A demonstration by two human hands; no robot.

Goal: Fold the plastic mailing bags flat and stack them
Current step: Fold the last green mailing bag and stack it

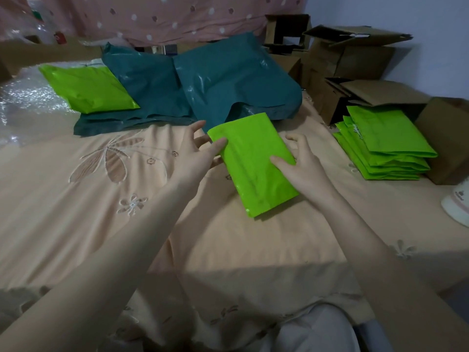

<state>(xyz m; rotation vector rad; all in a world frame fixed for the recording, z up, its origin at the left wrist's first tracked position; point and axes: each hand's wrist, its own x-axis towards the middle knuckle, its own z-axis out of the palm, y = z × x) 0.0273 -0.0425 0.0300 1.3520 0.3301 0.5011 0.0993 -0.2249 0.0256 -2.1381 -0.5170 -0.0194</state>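
Note:
A folded bright green mailing bag (253,166) lies tilted on the peach bedsheet (101,199) in the middle. My left hand (200,151) grips its upper left edge, thumb on top and fingers under. My right hand (302,163) holds its right edge, thumb pressed on the top face. A stack of several folded green bags (388,148) sits at the right. An unfolded green bag (88,87) lies at the far left on dark teal mailing bags (203,85).
Open cardboard boxes (355,62) crowd the back right corner, one (446,141) right beside the green stack. Bubble wrap (28,102) covers the far left. A white object (459,204) lies at the right edge. A pink dotted cloth (165,19) hangs behind.

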